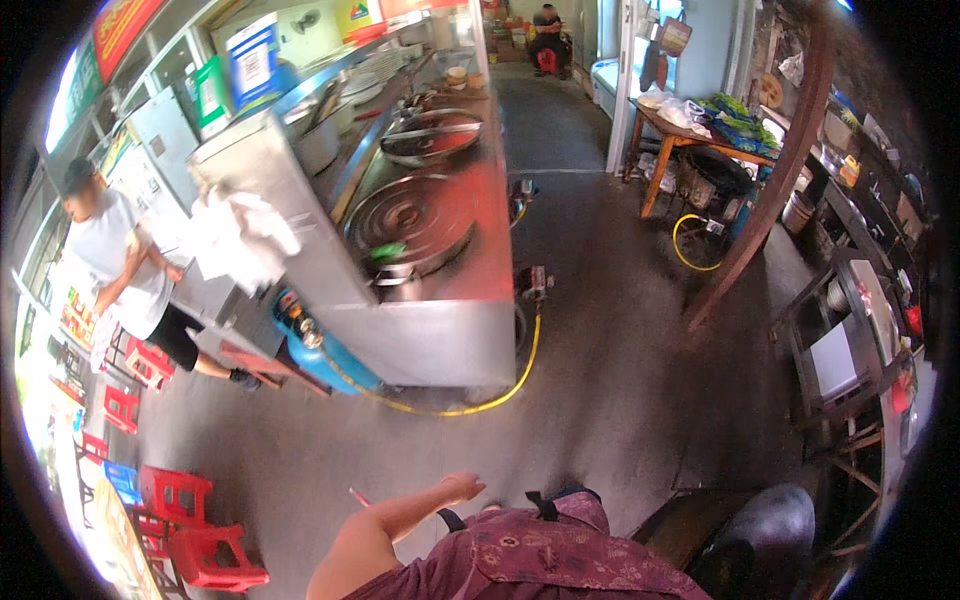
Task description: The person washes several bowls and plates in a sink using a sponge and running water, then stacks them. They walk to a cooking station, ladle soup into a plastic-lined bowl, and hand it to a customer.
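My left hand is at the front of my body, just above the patterned maroon apron. Its fingers point to the right and look small and blurred, so I cannot tell whether they are apart or closed. A thin red and white stick-like item shows beside my left forearm. My right hand is out of view. Ahead stands a metal cooking counter with a red top, a large round pan lid and a second round pan. A yellow gas hose runs from a blue gas cylinder around its base.
Red plastic stools stand at lower left. A person in a white shirt is at left; another person sits far back. A slanting brown post rises at right, near a wooden table with leafy greens and a metal cabinet.
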The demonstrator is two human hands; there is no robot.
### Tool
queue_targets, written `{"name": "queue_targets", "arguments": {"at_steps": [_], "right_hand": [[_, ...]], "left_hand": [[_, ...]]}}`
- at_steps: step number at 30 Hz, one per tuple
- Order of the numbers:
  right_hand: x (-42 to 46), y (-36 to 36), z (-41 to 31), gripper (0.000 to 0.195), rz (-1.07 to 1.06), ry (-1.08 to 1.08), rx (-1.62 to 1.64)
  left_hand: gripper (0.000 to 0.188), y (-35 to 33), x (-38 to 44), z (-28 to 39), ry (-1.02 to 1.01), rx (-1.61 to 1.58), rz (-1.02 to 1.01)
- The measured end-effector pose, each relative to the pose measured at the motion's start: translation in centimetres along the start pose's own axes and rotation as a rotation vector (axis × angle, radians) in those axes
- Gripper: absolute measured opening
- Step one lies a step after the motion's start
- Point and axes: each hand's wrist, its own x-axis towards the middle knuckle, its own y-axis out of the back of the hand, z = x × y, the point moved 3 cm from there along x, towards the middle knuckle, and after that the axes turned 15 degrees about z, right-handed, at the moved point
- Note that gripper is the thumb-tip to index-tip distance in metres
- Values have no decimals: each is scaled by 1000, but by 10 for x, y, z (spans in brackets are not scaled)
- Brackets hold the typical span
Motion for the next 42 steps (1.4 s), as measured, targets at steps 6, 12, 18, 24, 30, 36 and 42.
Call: {"name": "queue_targets", "arguments": {"at_steps": [6, 12, 18, 24, 30, 36, 42], "right_hand": [[181, 73, -71, 18, -32, -21, -42], [411, 191, -179, 17, -47, 112, -151], [640, 316, -495, 22, 263, 648, 105], [747, 319, -690, 32, 45, 672, 182], [905, 306, -552, 28, -150, 375, -380], [1028, 374, -602, 23, -176, 134, -488], [1261, 436, -770, 20, -105, 289, -569]], "left_hand": [[49, 7, 268, 92, -572, -91, 54], [39, 82, 378, 195, -1052, -394, 215], [48, 246, 438, 246, -296, -726, 48], [45, 376, 623, 214, 19, -699, 389], [37, 624, 768, 265, 8, -586, 385], [32, 757, 978, 259, -213, 129, 218], [37, 836, 1123, 243, 75, -63, 42]]}}
